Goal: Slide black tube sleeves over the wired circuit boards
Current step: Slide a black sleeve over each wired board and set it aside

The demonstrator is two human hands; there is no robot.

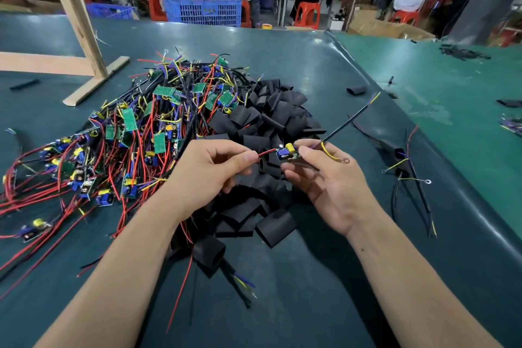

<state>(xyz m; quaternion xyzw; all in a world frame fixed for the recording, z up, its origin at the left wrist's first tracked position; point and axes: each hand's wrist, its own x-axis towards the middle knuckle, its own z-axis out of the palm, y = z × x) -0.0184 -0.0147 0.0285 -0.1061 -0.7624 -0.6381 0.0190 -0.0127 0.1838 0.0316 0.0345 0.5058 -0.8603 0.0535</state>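
1. Right hand [324,178] pinches one wired circuit board [286,153] between thumb and fingertips, held in the air above the pile of black tube sleeves [271,127]. The board's black lead with the yellow ring-terminal wire [334,156] trails off to the right.
2. Left hand [206,175] pinches the board's red wire [265,152] just beside the board, thumb against forefinger. No sleeve is in either hand that I can see.
3. Judgement: board is picked and being oriented; sleeving not yet done.
4. To do the step well: gather the red wire straight so it feeds through the tube first, pick a sleeve with its mouth open, not flattened, then draw the board in by its narrow end.
5. Keep the grip on the board's edges, off the yellow and blue components.
6. Unsleeved boards [127,133] lie heaped to the left on the green table [310,277].
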